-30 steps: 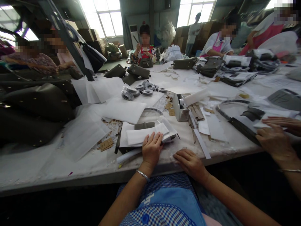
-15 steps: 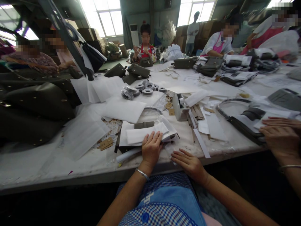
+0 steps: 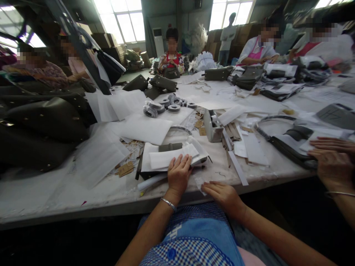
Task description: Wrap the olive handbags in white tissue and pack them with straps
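My left hand [image 3: 179, 171] lies flat, fingers stretched out, on a white foam strip [image 3: 163, 158]. Beneath the strip is a dark handbag [image 3: 154, 174] covered with white sheeting, with a grey-green wrapped handle [image 3: 170, 147] showing behind the strip. To the right, my right hand [image 3: 224, 195] is low over the table's front edge, fingers extended and close together. Its fingertips touch a small clear plastic piece [image 3: 199, 181]; whether they pinch it I cannot tell. A rolled white piece [image 3: 152, 182] sticks out at the bag's front.
Brown tags [image 3: 126, 169] and foam sheets [image 3: 146, 129] lie left of the bag. Behind are coiled straps [image 3: 173, 108] and a grey box [image 3: 213, 127]. Large dark bags [image 3: 41, 129] stand at left. A co-worker's hands [image 3: 332, 159] rest on another bag at right. Other people sit around the table.
My right hand has shifted slightly down, its fingers closer together, with the tips at the clear plastic piece. My left hand stays on the foam strip.
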`<state>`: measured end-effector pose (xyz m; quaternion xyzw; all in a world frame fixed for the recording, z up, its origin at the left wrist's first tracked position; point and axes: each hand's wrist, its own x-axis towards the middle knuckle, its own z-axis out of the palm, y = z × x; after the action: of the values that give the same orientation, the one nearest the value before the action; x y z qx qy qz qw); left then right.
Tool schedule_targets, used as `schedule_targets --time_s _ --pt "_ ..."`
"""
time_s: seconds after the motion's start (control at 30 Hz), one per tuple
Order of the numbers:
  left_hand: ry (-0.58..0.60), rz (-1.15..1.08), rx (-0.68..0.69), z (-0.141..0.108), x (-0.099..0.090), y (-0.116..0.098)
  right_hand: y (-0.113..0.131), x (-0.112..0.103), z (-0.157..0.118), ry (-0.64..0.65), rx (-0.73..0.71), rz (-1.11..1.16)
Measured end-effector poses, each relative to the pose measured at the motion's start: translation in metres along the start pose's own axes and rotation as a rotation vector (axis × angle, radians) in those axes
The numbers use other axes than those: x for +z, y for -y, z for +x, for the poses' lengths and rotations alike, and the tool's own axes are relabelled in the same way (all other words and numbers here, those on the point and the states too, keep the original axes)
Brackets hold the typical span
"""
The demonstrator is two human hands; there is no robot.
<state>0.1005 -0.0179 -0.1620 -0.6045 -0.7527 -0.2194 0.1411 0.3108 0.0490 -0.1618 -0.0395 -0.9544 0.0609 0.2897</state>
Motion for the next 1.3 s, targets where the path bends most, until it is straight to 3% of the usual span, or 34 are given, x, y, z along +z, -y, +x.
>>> schedule_targets --time_s 0.3,0.5,0.67,0.9,1.0,1.1,1.3 --pt "-0.023 0.007 0.006 -0.001 0.005 0.002 0.039 -0.013 0.001 -0.042 0.107 0.053" --pt "-0.032 0.011 0.02 -0.003 0.008 0.002 0.039 -0.023 0.005 0.117 0.179 0.121" --pt "-0.059 0.016 0.027 -0.004 0.008 0.0 0.012 -0.044 0.04 0.495 0.338 0.297" --pt "-0.113 0.022 0.045 -0.005 0.009 0.0 -0.048 -0.064 0.125 0.837 0.492 0.794" --pt "-0.136 0.023 0.058 -0.006 0.01 0.0 -0.078 -0.057 0.156 0.908 0.591 0.94" --pt "-0.164 0.027 0.061 -0.006 0.012 0.0 -0.106 -0.044 0.182 0.957 0.633 0.937" --pt "-0.193 0.043 0.05 -0.006 0.012 -0.001 -0.138 -0.012 0.209 1.013 0.474 0.681"
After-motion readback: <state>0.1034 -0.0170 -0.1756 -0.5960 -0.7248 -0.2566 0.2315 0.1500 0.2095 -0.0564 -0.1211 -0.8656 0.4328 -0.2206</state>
